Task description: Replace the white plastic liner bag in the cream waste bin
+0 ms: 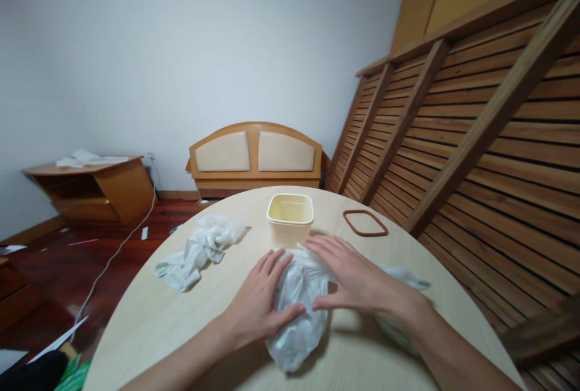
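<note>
A crumpled white plastic bag lies on the round table in front of me, between my two hands. My left hand grips its left side, with fingers over the top edge and thumb across the front. From the right, my right hand holds the bag's upper edge, fingertips touching it near the top and thumb close to the left thumb. Just beyond the fingers stands a cream-coloured plastic container, upright with an open top. The fingers partly cover its lower front.
Another crumpled white plastic bag lies on the table's left. A reddish-brown ring-shaped frame rests at the right. More white plastic shows behind my right forearm. Wooden slats lean along the right wall.
</note>
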`<state>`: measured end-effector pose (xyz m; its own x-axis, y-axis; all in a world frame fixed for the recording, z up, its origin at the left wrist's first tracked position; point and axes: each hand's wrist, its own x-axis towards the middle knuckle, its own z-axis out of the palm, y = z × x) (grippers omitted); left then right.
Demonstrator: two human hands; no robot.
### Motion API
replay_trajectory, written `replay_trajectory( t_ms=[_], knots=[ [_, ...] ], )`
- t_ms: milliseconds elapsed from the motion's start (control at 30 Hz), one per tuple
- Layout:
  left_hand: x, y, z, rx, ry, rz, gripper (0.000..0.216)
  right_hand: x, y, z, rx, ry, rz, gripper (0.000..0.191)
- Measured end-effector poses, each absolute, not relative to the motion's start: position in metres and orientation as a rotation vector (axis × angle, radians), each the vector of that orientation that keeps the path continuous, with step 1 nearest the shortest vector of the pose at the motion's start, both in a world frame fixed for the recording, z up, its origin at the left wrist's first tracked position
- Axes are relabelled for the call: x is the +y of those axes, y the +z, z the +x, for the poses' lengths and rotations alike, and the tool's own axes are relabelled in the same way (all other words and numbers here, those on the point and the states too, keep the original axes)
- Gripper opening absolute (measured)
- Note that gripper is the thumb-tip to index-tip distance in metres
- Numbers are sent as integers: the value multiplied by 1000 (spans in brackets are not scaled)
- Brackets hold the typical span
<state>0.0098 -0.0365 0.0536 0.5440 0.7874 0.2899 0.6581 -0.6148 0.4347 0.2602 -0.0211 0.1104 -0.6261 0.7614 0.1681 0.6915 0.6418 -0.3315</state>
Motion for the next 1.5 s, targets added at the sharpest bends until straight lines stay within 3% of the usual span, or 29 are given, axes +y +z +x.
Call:
replay_trajectory(
  t_ms=[167, 267, 433, 600, 767, 833, 933, 1033, 1167, 1267, 1333, 1500],
  knots=[
    [-35, 49, 12, 1030, 660, 2571, 72, -27, 83, 251, -2683, 575, -1153, 113],
    [-37, 52, 10, 970, 634, 2602, 78, -25, 67, 254, -2682, 737, -1203, 104],
    [-42, 61, 7, 803, 447, 2756, 93, -18, 53, 253, -2627, 710, -1155, 92],
    [-46, 70, 9, 930, 379, 2757, 66, -17, 55, 253, -2596, 746, -1069, 82],
    [-40, 81, -4, 1044, 290, 2732, 46, -17, 58, 263, -2630, 692, -1164, 104],
    [-37, 87, -13, 1097, 244, 2726, 40, -17, 58, 266, -2632, 659, -1192, 96],
    [-37, 96, -21, 1217, 190, 2715, 29, -16, 59, 269, -2620, 560, -1193, 68],
    [-41, 99, -18, 1332, 189, 2726, 41, -14, 61, 270, -2627, 419, -1224, 74],
    [-43, 89, -6, 1247, 172, 2758, 84, -14, 65, 271, -2676, 327, -1150, 68],
    [-42, 77, -1, 1249, 48, 2730, 103, -13, 67, 277, -2658, 218, -1159, 63],
    [-40, 71, -1, 1315, 17, 2713, 101, -9, 69, 286, -2638, 116, -1242, 60],
    [-39, 68, -5, 1495, 61, 2739, 71, 5, 78, 320, -2564, -184, -1501, 46]
  ],
)
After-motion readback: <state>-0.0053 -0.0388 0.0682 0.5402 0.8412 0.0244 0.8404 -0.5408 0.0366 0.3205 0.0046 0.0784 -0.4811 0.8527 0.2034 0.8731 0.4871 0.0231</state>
